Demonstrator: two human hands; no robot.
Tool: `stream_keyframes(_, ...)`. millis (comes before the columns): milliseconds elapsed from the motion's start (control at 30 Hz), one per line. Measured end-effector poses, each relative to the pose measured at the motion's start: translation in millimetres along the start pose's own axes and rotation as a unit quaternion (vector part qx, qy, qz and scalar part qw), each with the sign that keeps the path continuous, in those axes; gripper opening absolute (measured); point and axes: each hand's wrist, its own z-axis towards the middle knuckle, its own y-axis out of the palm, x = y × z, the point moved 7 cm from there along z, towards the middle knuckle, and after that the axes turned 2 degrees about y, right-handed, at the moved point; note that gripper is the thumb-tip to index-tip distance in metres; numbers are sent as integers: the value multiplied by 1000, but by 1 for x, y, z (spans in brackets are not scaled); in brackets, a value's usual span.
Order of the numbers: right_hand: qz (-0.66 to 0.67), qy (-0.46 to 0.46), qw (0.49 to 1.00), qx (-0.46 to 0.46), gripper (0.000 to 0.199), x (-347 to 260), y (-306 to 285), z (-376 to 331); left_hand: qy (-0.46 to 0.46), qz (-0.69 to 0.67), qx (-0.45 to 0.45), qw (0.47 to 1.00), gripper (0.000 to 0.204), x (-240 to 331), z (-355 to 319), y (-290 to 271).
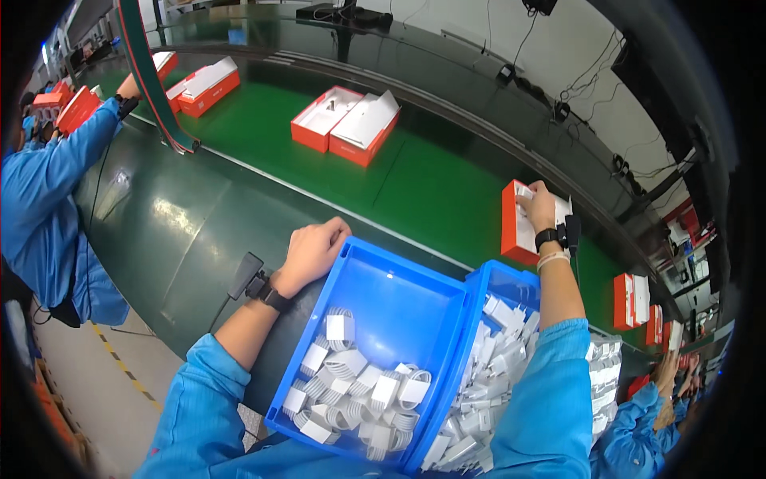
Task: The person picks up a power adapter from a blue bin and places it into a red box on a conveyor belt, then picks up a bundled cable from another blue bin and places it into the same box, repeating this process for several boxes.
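My left hand (315, 249) rests at the far left corner of a shallow blue bin (415, 283), its curled fingers against the rim. Coiled white cables (347, 363) with white paper bands lie in the near half of this bin. Over an orange-red box with a white inside (515, 231) on the green conveyor, my right hand (540, 209) reaches in with bent, drawn-together fingers. What they hold is too small to make out. Below my right forearm, a second blue bin (499, 275) holds many small white wrapped pieces (479, 391).
Other open orange-red boxes (347, 128) sit along the green conveyor (431, 188). A green upright post (152, 80) stands at left. A co-worker in blue (60, 172) works at far left; more people (638, 423) are at lower right. Wrapped white packs (604, 375) lie beside my right arm.
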Motion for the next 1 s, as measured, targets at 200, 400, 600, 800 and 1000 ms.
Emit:
stream_keyframes(200, -126, -68, 985, -99, 19, 28, 15, -1, 18, 6, -10, 1000, 19, -5, 6, 16)
stream_keyframes(400, 221, -261, 919, -198, 20, -217, -77, -142, -4, 18, 5, 1000, 20, -26, -7, -1)
stream_keyframes(600, 241, -427, 769, -410, 26, -295, -61, -304, 9, 14, -9, 1000, 19, -6, -8, 12)
stream_keyframes(800, 292, -411, 781, -369, 35, -288, -49, -319, 18, 36, -8, 999, 20, 2, -11, 7)
stream_keyframes(1000, 288, -386, 803, -351, 38, -273, -92, -276, 5, 12, -15, 1000, 17, 11, -10, 10)
